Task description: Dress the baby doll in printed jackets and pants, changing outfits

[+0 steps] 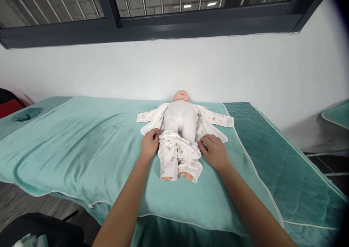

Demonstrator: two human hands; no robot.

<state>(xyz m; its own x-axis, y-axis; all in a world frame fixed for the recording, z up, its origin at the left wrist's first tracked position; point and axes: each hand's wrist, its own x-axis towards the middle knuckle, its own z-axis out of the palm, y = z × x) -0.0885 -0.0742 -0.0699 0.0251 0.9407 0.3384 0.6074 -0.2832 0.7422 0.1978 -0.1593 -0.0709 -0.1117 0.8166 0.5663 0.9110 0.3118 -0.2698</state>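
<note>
A baby doll (180, 115) with a white cloth body lies on its back, its head toward the wall. Its printed white top (209, 118) is spread open beneath it, the sleeves stretched out to both sides. Matching baby pants (169, 152) are on its legs, bunched around the thighs, and the feet show at the cuffs. At the left edge of the waistband my left hand (149, 144) is closed, thumb and fingers pinching the fabric. My right hand (214, 150) grips the opposite edge of the pants with bent fingers.
A green cover (81, 138) lies over the bed, which has a face hole (27, 114) at the far left. Behind it rise a white wall (109, 69) and a dark window frame (191, 23). A black chair (40, 229) stands at the lower left.
</note>
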